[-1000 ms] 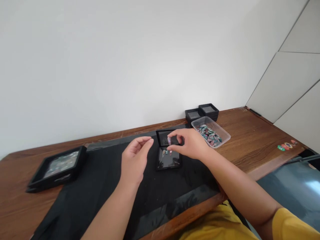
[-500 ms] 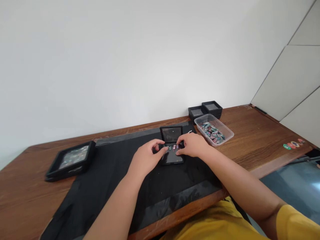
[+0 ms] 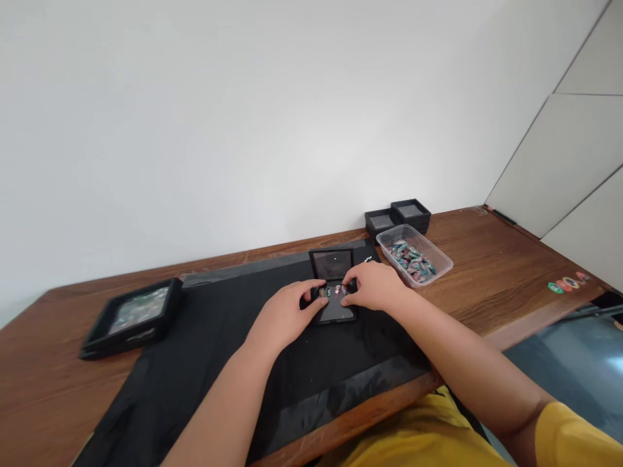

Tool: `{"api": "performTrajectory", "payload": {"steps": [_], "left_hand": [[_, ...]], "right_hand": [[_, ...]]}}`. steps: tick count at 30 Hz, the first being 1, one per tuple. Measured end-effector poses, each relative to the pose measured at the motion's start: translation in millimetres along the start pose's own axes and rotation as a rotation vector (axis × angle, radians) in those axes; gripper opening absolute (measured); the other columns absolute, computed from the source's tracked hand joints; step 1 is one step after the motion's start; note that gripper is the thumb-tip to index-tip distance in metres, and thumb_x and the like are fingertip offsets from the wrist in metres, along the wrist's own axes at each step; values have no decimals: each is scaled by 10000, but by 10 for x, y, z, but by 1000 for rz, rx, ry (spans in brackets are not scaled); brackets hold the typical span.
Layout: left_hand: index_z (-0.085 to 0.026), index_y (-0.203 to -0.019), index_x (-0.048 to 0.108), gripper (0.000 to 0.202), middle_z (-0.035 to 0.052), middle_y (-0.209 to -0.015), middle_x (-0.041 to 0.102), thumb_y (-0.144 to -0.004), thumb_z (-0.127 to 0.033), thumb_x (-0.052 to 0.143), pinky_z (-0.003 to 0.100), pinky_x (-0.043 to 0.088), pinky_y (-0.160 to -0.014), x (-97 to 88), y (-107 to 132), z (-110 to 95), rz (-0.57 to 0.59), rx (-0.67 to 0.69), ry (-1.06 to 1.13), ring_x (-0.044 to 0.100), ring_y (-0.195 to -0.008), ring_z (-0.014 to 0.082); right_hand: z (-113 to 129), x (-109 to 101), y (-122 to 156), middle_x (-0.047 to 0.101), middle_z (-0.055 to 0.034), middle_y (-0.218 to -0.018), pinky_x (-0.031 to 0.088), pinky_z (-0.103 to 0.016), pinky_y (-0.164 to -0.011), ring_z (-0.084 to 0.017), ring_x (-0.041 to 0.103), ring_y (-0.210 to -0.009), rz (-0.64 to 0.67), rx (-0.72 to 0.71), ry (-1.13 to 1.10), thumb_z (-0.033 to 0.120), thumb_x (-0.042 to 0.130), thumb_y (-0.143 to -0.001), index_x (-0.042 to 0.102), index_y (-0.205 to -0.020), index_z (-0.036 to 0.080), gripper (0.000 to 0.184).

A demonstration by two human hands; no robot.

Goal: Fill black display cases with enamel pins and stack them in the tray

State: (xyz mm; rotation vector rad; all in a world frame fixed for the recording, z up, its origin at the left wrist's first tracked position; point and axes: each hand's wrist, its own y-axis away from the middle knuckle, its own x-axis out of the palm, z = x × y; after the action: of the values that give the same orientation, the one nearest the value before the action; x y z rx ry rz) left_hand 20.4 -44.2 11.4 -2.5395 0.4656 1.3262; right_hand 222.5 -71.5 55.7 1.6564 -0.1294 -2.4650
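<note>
A small black hinged case (image 3: 335, 312) lies open on the black mat, its clear-windowed lid (image 3: 331, 263) tilted up at the back. Inside is a row of small decorated pieces that look like press-on nails, among them a green one (image 3: 329, 292) and a pink one (image 3: 337, 291). At the row's left end, my left hand (image 3: 285, 312) has thumb and index finger closed about a nail, mostly hidden. My right hand (image 3: 374, 285) pinches another nail (image 3: 344, 291) at the right end between thumb and index finger.
A clear plastic tub (image 3: 440, 267) of loose nails stands to the right, with stacked black cases (image 3: 411, 213) behind it. On the left are black cases (image 3: 104, 329) with filled windows. The black mat (image 3: 209, 337) covers part of the wooden table (image 3: 487, 259); a white wall rises behind.
My left index finger and thumb have shifted slightly at the left end of the row. My right hand keeps its pinch. The view has moved a little.
</note>
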Motion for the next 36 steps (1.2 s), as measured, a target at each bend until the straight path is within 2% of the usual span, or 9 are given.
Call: {"api": "performTrajectory", "payload": {"steps": [4, 8, 11, 13, 14, 17, 20, 26, 36], "left_hand": [[-290, -1093, 763, 382, 37, -800, 662, -822, -497, 592, 302, 425, -618, -22, 5, -3, -12, 4, -17, 611, -747, 247], [-284, -1088, 762, 392, 51, -883, 707, -810, -519, 615, 316, 451, -663, -42, 13, 9, -23, -15, -18, 636, -816, 266], [-290, -1075, 771, 385, 58, -914, 725, -807, -526, 627, 317, 462, -663, -50, 18, 23, -36, -9, -22, 650, -838, 276], [-299, -1065, 778, 376, 59, -920, 732, -814, -530, 619, 312, 464, -643, -55, 20, 25, -25, -6, -21, 657, -819, 274], [-303, -1069, 780, 379, 60, -929, 736, -819, -532, 612, 309, 464, -636, -57, 20, 24, -15, -6, -22, 660, -811, 272], [-311, -1087, 785, 393, 64, -970, 743, -829, -536, 592, 303, 462, -630, -65, 21, 13, 10, -19, -30, 671, -813, 268], [-318, -1092, 788, 389, 60, -977, 743, -835, -522, 579, 300, 465, -642, -68, 22, -1, 21, -20, -33, 675, -821, 262], [-323, -1132, 775, 404, 58, -960, 724, -857, -511, 546, 304, 466, -655, -56, 18, 4, 54, -9, -47, 670, -817, 257], [-324, -1210, 737, 461, 41, -1010, 711, -872, -524, 495, 306, 488, -707, -67, -8, 11, 132, -44, -69, 651, -862, 239]], "right_hand": [[22, -11, 19, 748, -14, -891, 472, -305, -746, -226, 676, -914, -15, -11, 19, 433, 837, -703, 782, -1001, 299, 331], [-79, -240, 117, 749, -20, -829, 454, -289, -663, -200, 668, -774, -52, -24, -68, 507, 835, -687, 806, -916, 276, 327], [-333, -505, 184, 751, -40, -801, 444, -287, -617, -187, 661, -719, -280, 48, -225, 587, 639, -856, 806, -824, 242, 385], [-557, -618, 167, 760, -62, -846, 458, -299, -651, -201, 669, -762, -492, 191, -194, 514, 598, -902, 805, -895, 222, 359], [-667, -638, 137, 766, -73, -894, 471, -305, -685, -210, 677, -802, -530, 267, -159, 430, 625, -894, 801, -973, 218, 287], [-911, -574, -7, 767, -117, -1017, 498, -314, -779, -225, 701, -899, -357, 402, -65, 195, 646, -839, 787, -1048, 184, 252], [-975, -451, -131, 762, -129, -1058, 512, -321, -790, -250, 708, -947, -159, 410, -14, 175, 709, -766, 798, -989, 208, 243], [-867, -414, -132, 768, -73, -1021, 522, -332, -763, -247, 712, -902, -91, 413, 7, 200, 761, -687, 794, -931, 276, 258], [-766, -464, -158, 764, -109, -994, 534, -340, -800, -237, 723, -832, 4, 517, 94, 183, 734, -700, 787, -968, 221, 276]]}}
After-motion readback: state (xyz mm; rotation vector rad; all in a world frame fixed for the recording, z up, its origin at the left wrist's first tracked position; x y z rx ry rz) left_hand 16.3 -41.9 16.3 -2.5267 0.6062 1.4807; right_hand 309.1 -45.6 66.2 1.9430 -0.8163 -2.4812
